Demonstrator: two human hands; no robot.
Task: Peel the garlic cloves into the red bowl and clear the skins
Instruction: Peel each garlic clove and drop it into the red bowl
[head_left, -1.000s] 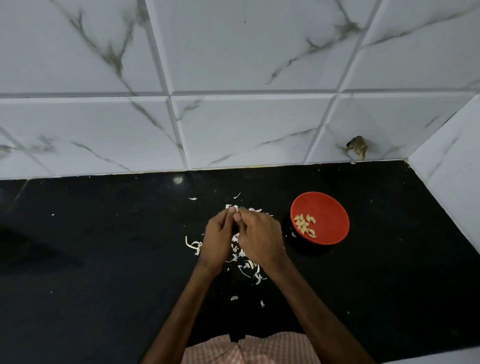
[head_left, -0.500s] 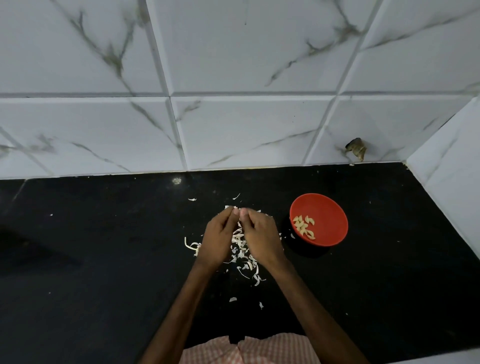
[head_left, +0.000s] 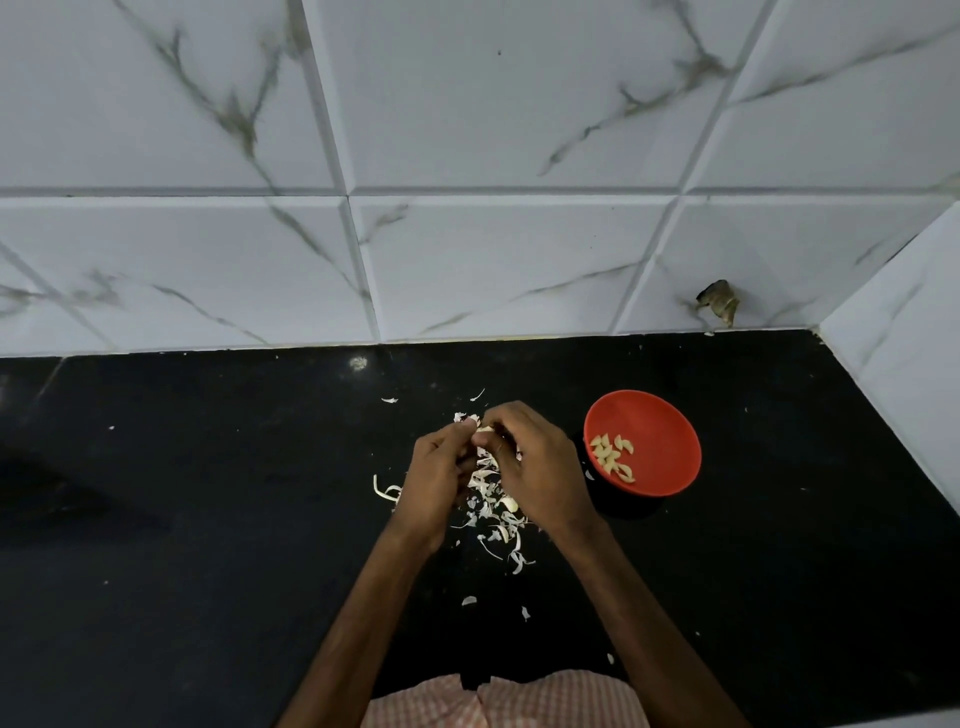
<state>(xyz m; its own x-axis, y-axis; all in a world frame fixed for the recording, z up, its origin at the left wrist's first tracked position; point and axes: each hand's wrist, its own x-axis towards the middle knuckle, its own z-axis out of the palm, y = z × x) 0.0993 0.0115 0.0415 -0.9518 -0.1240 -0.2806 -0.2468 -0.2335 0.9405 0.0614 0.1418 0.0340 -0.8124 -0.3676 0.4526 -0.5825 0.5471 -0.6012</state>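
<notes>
Black, glossy stone makes up the surface (head_left: 208, 519), which fills the lower half of the head view under a white, grey-veined tile wall (head_left: 519, 130).

At the middle of the frame the left hand (head_left: 441, 478) and right hand (head_left: 540, 467) are brought together, fingertips meeting. Both pinch a small pale garlic clove (head_left: 485, 430). So little of it shows between the fingers that its long axis cannot be told.

Below and between the hands lies a loose heap of thin, curled, papery white skins (head_left: 493, 514), with stray flakes scattered toward the lower middle.

The round, smooth-walled red bowl (head_left: 660, 431) stands just right of the right hand, apart from it. It holds a small cluster of cream, crescent-shaped peeled cloves (head_left: 613, 457) on its left side.

The coming drop turns on that: the bowl lies rightward of the clove, and the right hand is the nearer one, so it likely carries the clove across once it is bare. Peeling is judged under way; clearing the skins is not yet done.

A checked orange-and-white cloth (head_left: 509, 701) shows at the bottom edge.
</notes>
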